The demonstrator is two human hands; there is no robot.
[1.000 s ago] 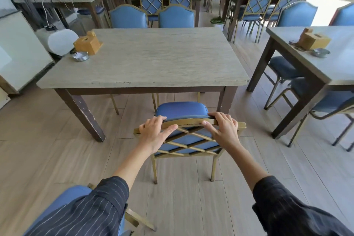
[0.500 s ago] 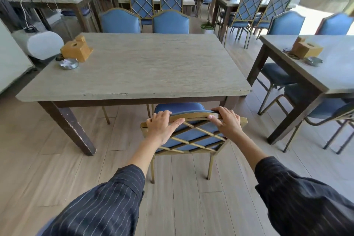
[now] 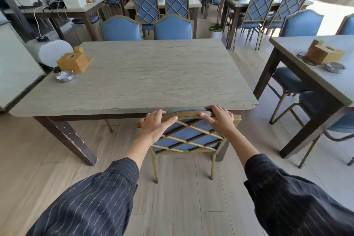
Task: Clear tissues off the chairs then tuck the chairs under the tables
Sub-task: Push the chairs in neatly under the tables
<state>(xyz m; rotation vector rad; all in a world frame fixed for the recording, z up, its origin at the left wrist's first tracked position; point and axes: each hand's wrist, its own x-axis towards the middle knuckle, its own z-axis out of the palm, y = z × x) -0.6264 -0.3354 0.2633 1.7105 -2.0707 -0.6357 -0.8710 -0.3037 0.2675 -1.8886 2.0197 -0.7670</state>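
Here both hands rest on the top rail of a blue chair (image 3: 188, 136) with a gold lattice back, which stands at the near edge of the grey worktop (image 3: 145, 76), toward its right end. The left hand (image 3: 156, 125) is closed over the rail's left part, fingers curled over the far side and the thumb stretched along the near face; the right hand (image 3: 220, 119) grasps the rail's right part in the same way, so each grip is clenched on the chair. The top of the chair back sits right at the worktop's near edge, and the seat is hidden beneath the top; the two near gold legs stand on the pale plank floor (image 3: 182, 197). Dark pinstriped sleeves (image 3: 92, 203) cover both forearms. On the worktop's far left corner a wooden tissue box (image 3: 73, 61) stands with a metal ashtray (image 3: 64, 76) just near of it. Two blue padded chairs (image 3: 147, 28) are pushed in along the far side. To the right, well apart, a second table (image 3: 325, 82) carries another wooden tissue box (image 3: 323, 54) and an ashtray (image 3: 334, 67), with blue chairs tucked beneath it. More tables and lattice-backed chairs fill the far part of the room.
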